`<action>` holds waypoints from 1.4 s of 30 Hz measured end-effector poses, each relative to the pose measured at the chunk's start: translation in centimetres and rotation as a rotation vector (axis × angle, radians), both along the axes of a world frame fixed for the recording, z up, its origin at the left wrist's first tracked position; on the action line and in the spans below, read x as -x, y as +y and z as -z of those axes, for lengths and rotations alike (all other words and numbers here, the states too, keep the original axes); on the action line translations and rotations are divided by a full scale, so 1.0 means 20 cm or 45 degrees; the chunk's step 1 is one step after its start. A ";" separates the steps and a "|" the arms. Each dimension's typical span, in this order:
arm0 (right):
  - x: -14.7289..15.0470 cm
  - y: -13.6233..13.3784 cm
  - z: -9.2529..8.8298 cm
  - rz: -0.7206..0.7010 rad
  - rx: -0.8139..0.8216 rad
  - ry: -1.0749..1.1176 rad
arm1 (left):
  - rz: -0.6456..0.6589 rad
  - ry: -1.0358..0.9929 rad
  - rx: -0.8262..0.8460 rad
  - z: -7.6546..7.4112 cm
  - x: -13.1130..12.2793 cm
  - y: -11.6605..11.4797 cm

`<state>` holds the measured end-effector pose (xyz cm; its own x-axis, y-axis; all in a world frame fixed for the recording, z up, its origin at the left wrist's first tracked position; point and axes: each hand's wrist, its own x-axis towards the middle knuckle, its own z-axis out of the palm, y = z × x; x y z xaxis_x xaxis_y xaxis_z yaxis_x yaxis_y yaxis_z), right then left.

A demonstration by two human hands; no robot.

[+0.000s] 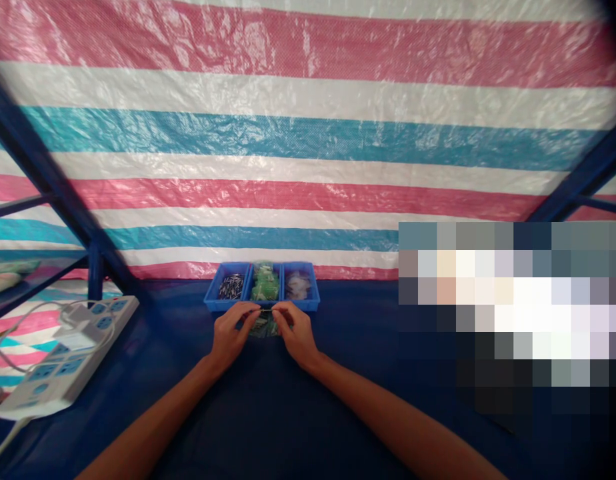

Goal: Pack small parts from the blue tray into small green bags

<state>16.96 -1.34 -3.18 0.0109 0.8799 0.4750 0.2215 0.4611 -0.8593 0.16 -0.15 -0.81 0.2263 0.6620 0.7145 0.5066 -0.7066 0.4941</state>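
In front of the blue bins, my left hand [234,328] and my right hand [297,328] are raised close together, fingertips pinched. A small thin rod [266,309] spans the gap between them, one end in each pinch; its exact kind is too small to make out. Just behind stand three joined blue bins [262,306]. The left bin holds many thin dark and silvery pieces [231,287], the middle one green packets [265,283], the right one whitish translucent pieces [298,285]. Partly hidden under my hands lies a clear plastic packet [264,327].
A white power strip [68,363] with a plugged-in adapter and cables lies at the left on the dark blue table [248,427]. Blue metal frame bars [53,173] slant up both sides. Striped plastic sheeting [308,140] hangs behind. The right side is pixelated.
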 end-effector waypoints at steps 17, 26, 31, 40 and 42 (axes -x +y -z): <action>0.00 0.01 0.00 -0.015 -0.036 -0.029 | -0.054 0.008 0.023 0.00 0.00 -0.01; 0.00 0.00 0.00 -0.001 -0.003 -0.029 | -0.028 0.055 0.071 -0.02 0.00 0.00; 0.00 0.01 0.00 -0.029 -0.022 -0.047 | -0.014 0.059 0.020 -0.02 -0.01 -0.01; 0.00 0.01 0.00 -0.010 -0.050 -0.082 | -0.067 -0.014 0.189 -0.01 0.00 -0.04; 0.00 0.00 -0.01 -0.009 -0.048 -0.072 | -0.084 -0.017 0.186 -0.01 0.00 -0.03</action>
<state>17.04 -1.27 -3.08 -0.0229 0.8615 0.5072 0.2661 0.4943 -0.8276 0.16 -0.74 -0.64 0.1703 0.7720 0.6123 0.5424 -0.5922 0.5959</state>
